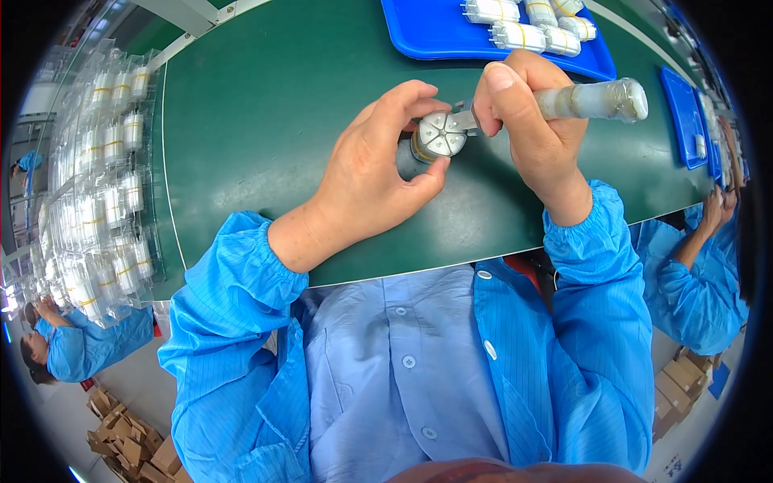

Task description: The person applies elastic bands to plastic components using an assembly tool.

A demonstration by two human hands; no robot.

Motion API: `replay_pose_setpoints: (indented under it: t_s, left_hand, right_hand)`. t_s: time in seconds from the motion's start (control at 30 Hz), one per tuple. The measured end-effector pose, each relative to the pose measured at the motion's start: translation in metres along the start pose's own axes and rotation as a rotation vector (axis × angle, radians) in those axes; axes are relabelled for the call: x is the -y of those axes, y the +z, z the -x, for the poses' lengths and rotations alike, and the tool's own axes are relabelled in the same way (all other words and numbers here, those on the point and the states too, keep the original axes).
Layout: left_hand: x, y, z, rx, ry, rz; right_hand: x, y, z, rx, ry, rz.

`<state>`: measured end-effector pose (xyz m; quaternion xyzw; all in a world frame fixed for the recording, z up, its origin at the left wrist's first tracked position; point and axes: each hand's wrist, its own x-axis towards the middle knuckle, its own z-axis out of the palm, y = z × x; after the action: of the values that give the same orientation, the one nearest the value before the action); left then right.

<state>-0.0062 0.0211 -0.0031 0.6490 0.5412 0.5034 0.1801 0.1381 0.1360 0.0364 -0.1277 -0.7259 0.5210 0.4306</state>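
My left hand [374,165] curls around a small round metal part [440,135] with a segmented silver top and a yellow band on its side, holding it upright on the green table [266,113]. My right hand [523,121] grips a tool [592,101] with a clear, pale handle that sticks out to the right. The tool's metal tip touches the top of the round part. Both sleeves are blue.
A blue tray [435,36] with several white cylindrical parts with yellow bands lies at the far edge. Another blue tray [684,113] sits at the right. Clear blister trays [105,185] of similar parts are stacked at the left. Other people in blue sit at both sides.
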Motion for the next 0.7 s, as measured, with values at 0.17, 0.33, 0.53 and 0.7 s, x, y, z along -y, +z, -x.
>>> replay_pose_setpoints:
  t_s: [0.17, 0.33, 0.53, 0.7]
  left_hand:
    - [-0.001, -0.002, 0.001, 0.003, 0.029, -0.069]
    - [-0.007, -0.002, -0.003, 0.089, -0.183, -0.266]
    - [-0.005, 0.002, 0.003, 0.008, -0.069, -0.031]
    - [-0.002, 0.002, 0.003, 0.024, -0.046, -0.027]
  right_hand:
    - [-0.002, 0.002, -0.002, 0.053, 0.014, 0.087]
    - [-0.002, 0.002, 0.003, 0.023, 0.071, 0.083]
    - [0.002, -0.008, -0.004, -0.036, 0.036, -0.115]
    - [0.000, -0.004, -0.002, 0.033, 0.062, -0.044]
